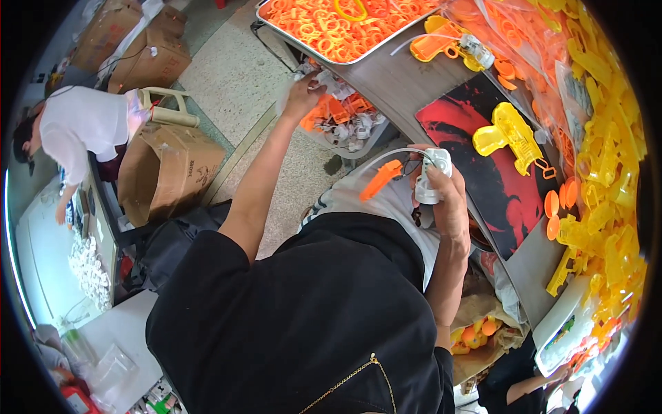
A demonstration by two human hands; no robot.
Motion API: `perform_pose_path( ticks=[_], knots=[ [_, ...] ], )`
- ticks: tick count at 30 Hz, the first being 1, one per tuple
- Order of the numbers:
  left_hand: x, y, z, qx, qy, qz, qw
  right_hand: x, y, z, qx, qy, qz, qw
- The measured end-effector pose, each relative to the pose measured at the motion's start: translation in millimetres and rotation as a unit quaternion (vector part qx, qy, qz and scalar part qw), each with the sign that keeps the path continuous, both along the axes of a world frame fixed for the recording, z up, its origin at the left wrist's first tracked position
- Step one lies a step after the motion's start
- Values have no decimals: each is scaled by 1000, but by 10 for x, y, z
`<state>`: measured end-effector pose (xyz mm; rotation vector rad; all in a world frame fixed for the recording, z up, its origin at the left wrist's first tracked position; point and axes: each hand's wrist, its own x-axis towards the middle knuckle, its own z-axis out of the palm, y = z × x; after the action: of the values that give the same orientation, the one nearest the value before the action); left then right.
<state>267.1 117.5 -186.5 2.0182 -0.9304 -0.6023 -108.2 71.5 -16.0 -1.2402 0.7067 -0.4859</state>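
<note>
My right hand (447, 195) grips a white plastic mechanism (432, 181) in front of my lap. A thin clear tube curves from it, and an orange trigger-like piece (380, 181) hangs beside it among dark wires. My left hand (305, 95) reaches out over the rim of a translucent bin (355, 153) below the table edge. Its fingers look apart and nothing shows in them. Inside the bin lie orange parts (336, 110) and white mechanisms with wires (362, 127). On a black-and-red mat (476, 138) to the right rests a yellow toy-gun shell half (509, 136).
A metal tray (331, 59) of orange rings stands at the table's far end. Yellow shells (600, 200) pile along the right. Orange discs (553, 203) lie beside the mat. Cardboard boxes (169, 165) stand left, near a person in white (86, 124).
</note>
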Motion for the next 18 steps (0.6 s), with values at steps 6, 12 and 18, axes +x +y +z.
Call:
perform_pose_path(
  ticks=[6, 12, 18],
  knots=[
    [-1246, 340, 954, -184, -53, -60, 980, -178, -26, -85, 228, -199, -76, 950],
    [-2156, 100, 1573, -376, -176, -288, 863, -222, -79, -78, 339, -265, -124, 894],
    [-2269, -81, 1775, -373, -54, -326, 867, -430, -75, 76, 411, -342, -129, 835]
  ],
)
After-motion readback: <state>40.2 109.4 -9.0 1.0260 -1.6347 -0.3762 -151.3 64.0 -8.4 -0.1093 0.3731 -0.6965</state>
